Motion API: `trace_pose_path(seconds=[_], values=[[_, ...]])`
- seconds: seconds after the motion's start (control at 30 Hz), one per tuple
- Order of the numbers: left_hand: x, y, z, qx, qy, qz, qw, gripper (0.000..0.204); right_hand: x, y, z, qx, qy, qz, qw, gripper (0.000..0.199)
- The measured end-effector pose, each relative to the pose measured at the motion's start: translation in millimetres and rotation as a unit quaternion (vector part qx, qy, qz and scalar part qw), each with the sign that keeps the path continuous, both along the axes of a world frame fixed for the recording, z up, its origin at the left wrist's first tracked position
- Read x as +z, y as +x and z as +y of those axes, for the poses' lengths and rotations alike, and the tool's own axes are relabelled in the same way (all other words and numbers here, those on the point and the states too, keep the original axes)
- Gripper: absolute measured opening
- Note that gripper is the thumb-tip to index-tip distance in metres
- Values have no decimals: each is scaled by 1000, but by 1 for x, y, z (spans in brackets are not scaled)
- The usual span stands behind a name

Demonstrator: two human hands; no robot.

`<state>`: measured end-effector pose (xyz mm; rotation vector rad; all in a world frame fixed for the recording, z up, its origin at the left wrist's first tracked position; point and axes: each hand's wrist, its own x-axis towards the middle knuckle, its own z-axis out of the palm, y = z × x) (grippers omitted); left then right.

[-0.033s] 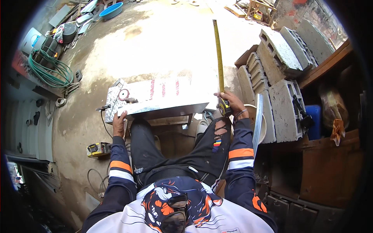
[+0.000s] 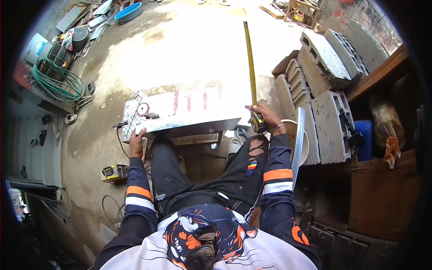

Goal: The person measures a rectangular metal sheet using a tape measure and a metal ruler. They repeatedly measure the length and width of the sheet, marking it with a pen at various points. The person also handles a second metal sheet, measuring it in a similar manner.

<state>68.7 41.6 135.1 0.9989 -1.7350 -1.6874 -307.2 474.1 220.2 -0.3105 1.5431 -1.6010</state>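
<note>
My right hand (image 2: 269, 119) is wrapped round a black and yellow tape measure (image 2: 258, 124), just off the right end of a low work table. Its yellow blade (image 2: 250, 63) is pulled out and stretches far forward. On the left, my left hand (image 2: 137, 144) grips the left end of a long silver metal bar (image 2: 193, 122), thumb on top and fingers below. The bar lies along the table's near edge, its side facing me in shadow. Behind its left end sits an angle grinder with a reddish disc (image 2: 143, 109) on a patterned sheet (image 2: 131, 118).
Concrete blocks (image 2: 330, 130) are stacked on the right, beside a pale bucket (image 2: 304, 146) and a leaning metal strip (image 2: 298, 139). A yellow and black box-shaped device (image 2: 113, 173) with cables is on the floor at left. A coiled green hose (image 2: 54, 81) lies farther left.
My right hand has shifted very slightly left with the tape measure, and the blade has swung a little left. My left hand has stayed on the bar.
</note>
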Motion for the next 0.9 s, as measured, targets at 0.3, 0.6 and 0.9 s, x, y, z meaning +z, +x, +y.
trace_pose_path(seconds=[0.3, 0.6, 0.9], values=[[56, -9, 5, 59, -361, -364, 857, 79, -40, -4, -29, 19, -94, -79, 992, 23], [98, -154, 156, -156, -521, -142, 827, 65, -39, -3, -24, 3, -67, -68, 995, 22], [77, -183, 167, -206, -456, -112, 859, 59, -35, -20, 11, 90, 83, 113, 986, 21]])
